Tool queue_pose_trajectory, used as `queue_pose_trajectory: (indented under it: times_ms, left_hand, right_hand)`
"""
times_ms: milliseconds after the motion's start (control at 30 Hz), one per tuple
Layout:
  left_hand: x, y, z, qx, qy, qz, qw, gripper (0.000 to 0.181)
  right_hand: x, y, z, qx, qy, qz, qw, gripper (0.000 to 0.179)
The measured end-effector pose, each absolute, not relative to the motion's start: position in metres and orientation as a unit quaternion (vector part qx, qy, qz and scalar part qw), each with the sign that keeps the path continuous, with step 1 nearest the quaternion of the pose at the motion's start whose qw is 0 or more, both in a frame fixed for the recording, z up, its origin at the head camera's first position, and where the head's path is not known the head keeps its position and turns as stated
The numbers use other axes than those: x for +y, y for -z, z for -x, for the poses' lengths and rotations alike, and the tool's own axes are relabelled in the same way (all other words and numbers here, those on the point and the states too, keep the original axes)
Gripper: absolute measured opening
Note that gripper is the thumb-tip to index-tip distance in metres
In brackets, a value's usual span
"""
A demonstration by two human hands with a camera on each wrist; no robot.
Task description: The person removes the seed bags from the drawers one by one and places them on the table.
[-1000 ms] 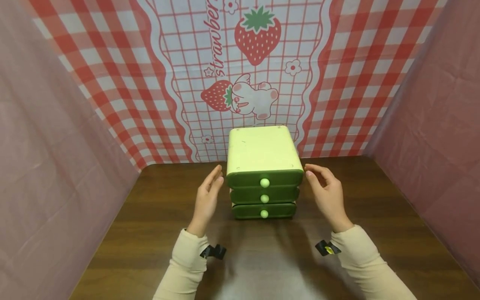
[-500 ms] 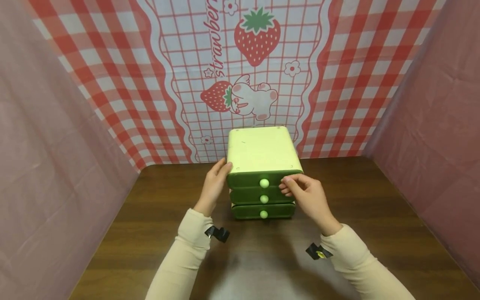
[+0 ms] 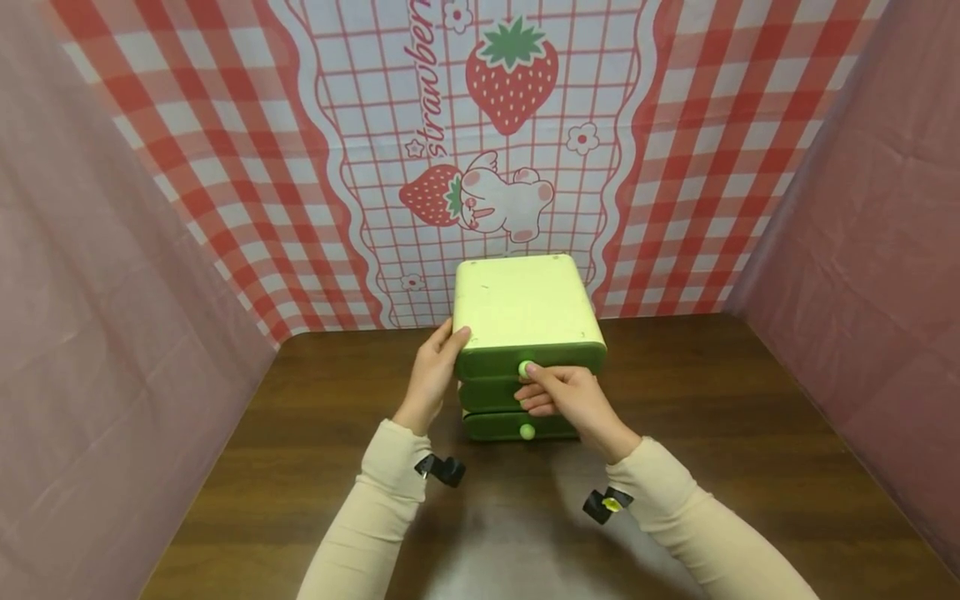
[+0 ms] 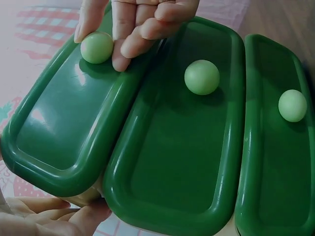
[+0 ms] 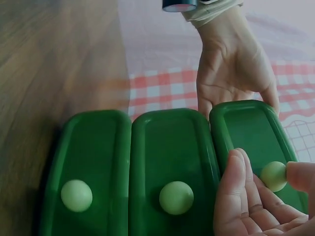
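Note:
A small pale-green chest of drawers [image 3: 525,300] with dark green drawer fronts stands on the table. My right hand [image 3: 566,400] pinches the round light-green knob [image 5: 273,176] of the top drawer [image 4: 61,128] between thumb and fingers. Its other fingers partly cover the middle drawer in the head view. At the chest's left side my left hand [image 3: 431,379] rests against it, thumb at the upper front corner and fingers extended along the side. The middle knob [image 4: 202,77] and the bottom knob [image 4: 293,105] are untouched. All three drawer fronts sit closed.
The brown wooden table [image 3: 322,492] extends around the chest. Directly behind it hangs a red-and-white checked strawberry cloth [image 3: 360,208]. Pink curtains [image 3: 847,250] close off both sides. Each wrist carries a small black camera [image 3: 442,469].
My right hand has moved from beside the chest, left across its front, and taken hold of the top knob. My left hand has moved in to touch the chest's left side.

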State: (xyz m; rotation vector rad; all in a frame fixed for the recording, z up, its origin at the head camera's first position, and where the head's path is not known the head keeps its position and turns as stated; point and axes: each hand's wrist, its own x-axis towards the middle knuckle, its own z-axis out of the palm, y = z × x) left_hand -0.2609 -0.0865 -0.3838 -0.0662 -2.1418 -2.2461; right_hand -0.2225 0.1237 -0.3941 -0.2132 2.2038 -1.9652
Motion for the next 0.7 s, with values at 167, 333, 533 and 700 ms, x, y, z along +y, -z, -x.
queue_pose_trajectory:
  times_ms: [167,333,533,700]
  left_hand:
    - [-0.086,0.386,0.261,-0.684,0.729,0.022,0.023,0.066]
    - [-0.088,0.386,0.26,-0.677,0.736,0.024,0.019,0.066]
    - [-0.09,0.388,0.258,-0.674,0.738,0.03,0.009,0.066]
    - [-0.091,0.39,0.259,-0.681,0.731,0.041,0.006,0.068]
  right_hand:
    - [0.124,0.396,0.223,0.731,0.672,0.061,0.102,0.052]
    - [0.124,0.395,0.221,0.719,0.683,0.054,0.118,0.052]
    - [0.125,0.395,0.216,0.713,0.689,0.05,0.124,0.054]
    - [0.127,0.395,0.212,0.71,0.691,0.041,0.13,0.055]
